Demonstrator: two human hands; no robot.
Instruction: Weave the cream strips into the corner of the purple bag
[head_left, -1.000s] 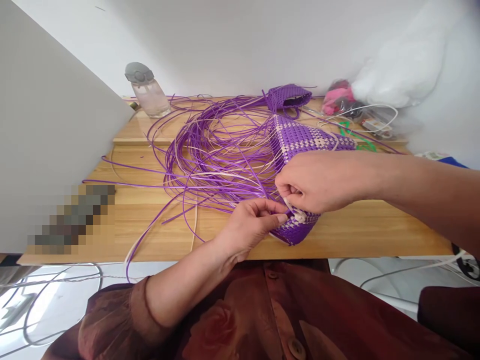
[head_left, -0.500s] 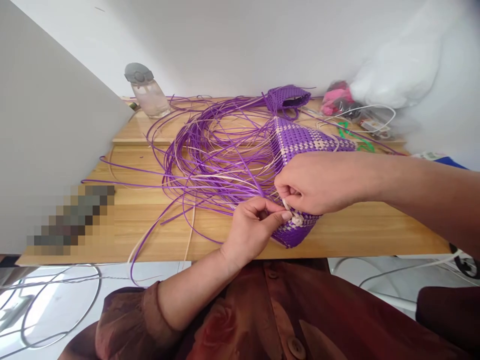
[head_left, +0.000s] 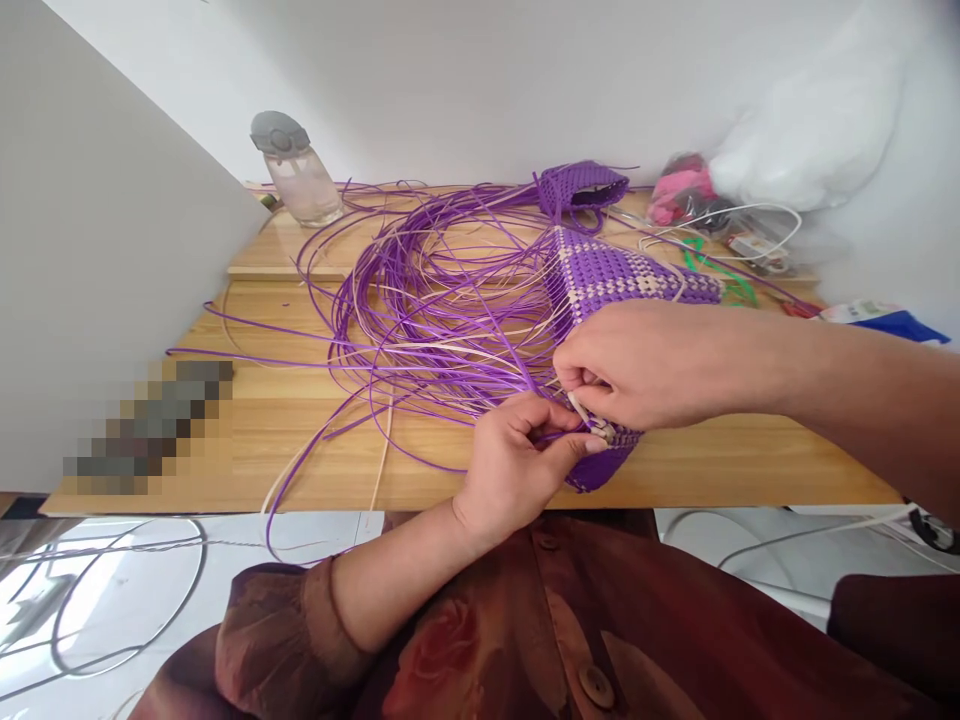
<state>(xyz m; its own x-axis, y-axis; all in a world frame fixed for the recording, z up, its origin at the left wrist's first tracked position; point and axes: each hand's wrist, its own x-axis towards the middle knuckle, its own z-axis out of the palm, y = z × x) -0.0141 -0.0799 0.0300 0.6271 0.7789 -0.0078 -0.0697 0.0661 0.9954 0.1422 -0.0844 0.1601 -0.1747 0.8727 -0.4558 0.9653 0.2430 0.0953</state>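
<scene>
The big woven piece (head_left: 615, 270), purple with cream checks, lies on the wooden table (head_left: 750, 465). To the left of the woven piece is a big, messy heap of long strips (head_left: 397, 265), purple and cream. Lots of them come out of its left edge and curl round in loops. Behind the woven piece sits a small purple pouch (head_left: 566, 188) with its dark mouth showing. Far to the left of the woven piece and behind it, a clear bottle (head_left: 304, 187) with a grey lid stands up. Behind the woven piece on the right are a bag with pink stuff (head_left: 681, 190) and some white fluff (head_left: 802, 145). A green string (head_left: 691, 248) is just beside its right end. A blue and white packet (head_left: 896, 322) is farther right of it. Any marks on the packet are too small to read. The right hand (head_left: 630, 365) and its arm hide the middle of the woven piece. Its fingers are curled up tight and pinch a cream strip (head_left: 576, 403) at the near part of the woven piece. There, the left hand (head_left: 517, 460) has its thumb and pointer finger close together, holding the weave by the cream bit.
</scene>
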